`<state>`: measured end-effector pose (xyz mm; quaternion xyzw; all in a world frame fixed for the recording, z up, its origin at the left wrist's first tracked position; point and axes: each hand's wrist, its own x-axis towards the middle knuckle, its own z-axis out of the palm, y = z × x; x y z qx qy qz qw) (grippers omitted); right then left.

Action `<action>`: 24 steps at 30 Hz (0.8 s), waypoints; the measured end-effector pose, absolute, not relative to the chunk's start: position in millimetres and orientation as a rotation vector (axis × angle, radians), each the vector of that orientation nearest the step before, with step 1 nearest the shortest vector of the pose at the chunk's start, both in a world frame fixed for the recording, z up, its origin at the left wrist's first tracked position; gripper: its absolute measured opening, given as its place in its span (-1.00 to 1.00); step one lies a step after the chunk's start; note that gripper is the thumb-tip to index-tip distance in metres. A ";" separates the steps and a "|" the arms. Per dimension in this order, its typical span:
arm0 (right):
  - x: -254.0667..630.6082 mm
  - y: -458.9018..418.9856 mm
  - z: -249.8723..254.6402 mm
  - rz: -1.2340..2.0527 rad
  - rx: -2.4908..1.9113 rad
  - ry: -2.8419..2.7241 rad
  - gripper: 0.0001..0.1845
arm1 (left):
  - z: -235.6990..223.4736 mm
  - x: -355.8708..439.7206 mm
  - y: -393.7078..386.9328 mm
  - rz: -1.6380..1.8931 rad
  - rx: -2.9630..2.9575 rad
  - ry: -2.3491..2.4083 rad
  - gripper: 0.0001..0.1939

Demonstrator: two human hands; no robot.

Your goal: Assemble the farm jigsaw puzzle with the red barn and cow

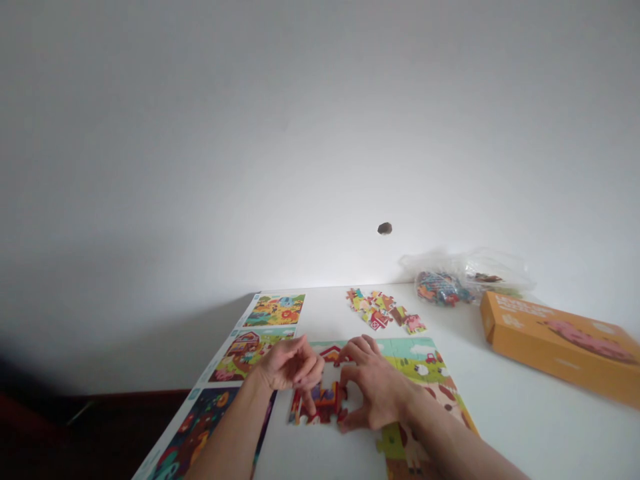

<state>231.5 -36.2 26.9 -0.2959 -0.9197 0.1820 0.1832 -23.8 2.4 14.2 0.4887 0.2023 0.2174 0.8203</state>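
A partly joined farm jigsaw puzzle lies on the white table in front of me. My left hand has its fingers curled down onto a red-and-orange cluster of joined pieces at the puzzle's left edge. My right hand presses on the same cluster from the right, thumb and fingers pinched around its edge. A small group of loose puzzle pieces lies further back, beyond both hands.
A sheet of printed reference pictures runs along the table's left edge. An orange puzzle box lies at the right. Clear plastic bags of pieces rest against the white wall. The floor drops away at left.
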 end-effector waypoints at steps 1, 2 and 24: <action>231.6 -35.9 26.6 0.517 -0.843 -2.601 -0.50 | 13.4 -24.8 3.2 0.463 1.036 0.441 -0.29; 231.6 -35.6 26.1 0.518 -0.850 -2.607 -0.50 | 12.5 -25.5 4.0 0.456 1.030 0.451 -0.28; 234.4 -34.2 28.9 0.469 -0.867 -2.611 -0.52 | -1.8 -25.2 12.7 0.291 0.917 0.461 -0.33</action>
